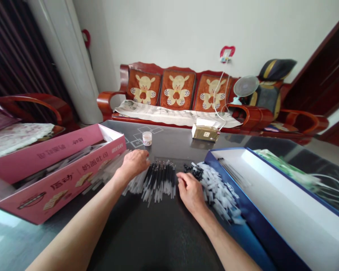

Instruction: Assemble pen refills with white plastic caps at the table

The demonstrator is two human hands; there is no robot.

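Between my hands, a row of thin black sticks with pale clear ends [159,178] lies on the dark table. My left hand [135,162] is over the row's left end, fingers bent together; whatever is under them is hidden. At the row's right edge rests my right hand [190,188], its fingers curled, with nothing clearly visible in them. A heap of short whitish translucent tubes [217,188] lies just right of that hand, with small black pieces [196,171] at its top. More clear tubes [107,173] lie beside the pink box.
The pink box [64,180] at left holds long clear pieces. A blue box with a white inside [282,203] at right holds a few thin sticks. Farther back stand a small jar [147,139] and a tissue box [205,132]. A green package [288,165] lies beyond the blue box.
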